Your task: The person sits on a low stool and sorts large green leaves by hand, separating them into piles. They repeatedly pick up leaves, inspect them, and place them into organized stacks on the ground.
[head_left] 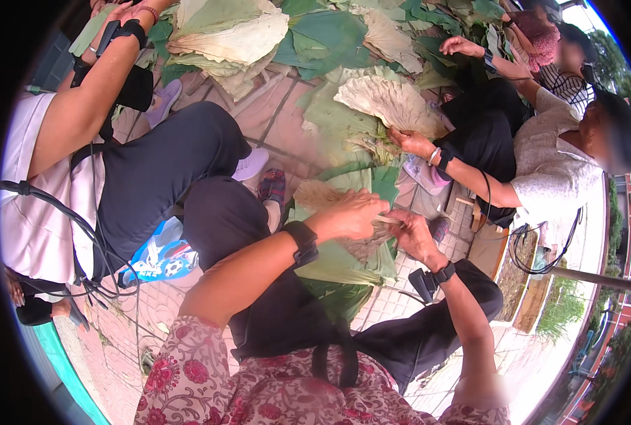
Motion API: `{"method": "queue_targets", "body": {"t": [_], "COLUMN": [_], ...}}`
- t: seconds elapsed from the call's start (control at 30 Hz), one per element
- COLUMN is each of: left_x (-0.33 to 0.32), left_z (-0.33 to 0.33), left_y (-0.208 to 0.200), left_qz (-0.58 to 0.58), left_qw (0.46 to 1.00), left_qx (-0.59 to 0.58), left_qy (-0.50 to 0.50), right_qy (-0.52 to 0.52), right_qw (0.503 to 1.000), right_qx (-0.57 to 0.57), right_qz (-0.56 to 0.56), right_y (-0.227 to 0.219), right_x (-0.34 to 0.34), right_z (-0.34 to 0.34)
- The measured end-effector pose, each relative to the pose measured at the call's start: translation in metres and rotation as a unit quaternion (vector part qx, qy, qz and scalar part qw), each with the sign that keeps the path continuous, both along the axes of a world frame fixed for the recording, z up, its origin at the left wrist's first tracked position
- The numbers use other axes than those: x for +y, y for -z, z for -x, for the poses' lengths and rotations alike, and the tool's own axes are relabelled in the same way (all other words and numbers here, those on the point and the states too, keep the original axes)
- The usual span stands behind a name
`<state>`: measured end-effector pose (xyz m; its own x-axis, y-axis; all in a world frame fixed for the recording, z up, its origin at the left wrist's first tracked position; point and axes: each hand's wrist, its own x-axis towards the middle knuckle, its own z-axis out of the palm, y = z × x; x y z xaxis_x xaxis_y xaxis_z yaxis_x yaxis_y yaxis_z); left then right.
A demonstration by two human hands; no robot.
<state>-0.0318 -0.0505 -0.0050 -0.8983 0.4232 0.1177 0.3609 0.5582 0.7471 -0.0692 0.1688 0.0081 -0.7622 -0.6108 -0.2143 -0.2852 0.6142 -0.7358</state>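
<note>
My left hand [352, 214] and my right hand [414, 236] are close together in front of my knees, both with fingers closed. Between them they pinch the gathered edge of a dried lotus leaf [366, 248], brownish and ribbed like a fan. Part of it is hidden behind my hands. A tan dried leaf part [314, 194] shows beyond my left hand; whether it belongs to the same leaf I cannot tell. Beneath my hands lie broad pale green lotus leaves [340, 265], with a darker green leaf [340, 301] nearer to me.
Across from me, a large heap of green and tan leaves [322, 39] covers the paving [287, 106]. At right, a seated person holds a wide tan leaf [389, 103]. Another person sits close at left, beside a blue printed bag [163, 253] and dark cables [67, 216].
</note>
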Motion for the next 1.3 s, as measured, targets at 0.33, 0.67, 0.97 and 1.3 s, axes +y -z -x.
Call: {"method": "queue_targets", "body": {"t": [0.33,0.67,0.97,1.3], "left_x": [-0.004,-0.008,-0.005,-0.008], "left_z": [-0.009,-0.009,-0.004,0.008], "left_y": [0.000,-0.035,-0.048,-0.048], "left_qz": [0.051,0.141,0.159,0.233], "left_qw": [0.998,0.967,0.965,0.957], "left_qx": [-0.018,0.179,0.179,0.158], "left_qy": [-0.016,-0.118,-0.110,-0.074], "right_qy": [-0.029,-0.003,0.270,0.097], "right_qw": [0.986,0.991,0.937,0.888], "right_qx": [-0.165,-0.132,-0.126,0.320], "right_qz": [0.017,-0.018,0.182,-0.314], "right_y": [-0.014,0.003,-0.025,0.118], "right_x": [-0.004,-0.028,-0.058,-0.016], "right_z": [-0.005,0.051,0.201,0.307]}}
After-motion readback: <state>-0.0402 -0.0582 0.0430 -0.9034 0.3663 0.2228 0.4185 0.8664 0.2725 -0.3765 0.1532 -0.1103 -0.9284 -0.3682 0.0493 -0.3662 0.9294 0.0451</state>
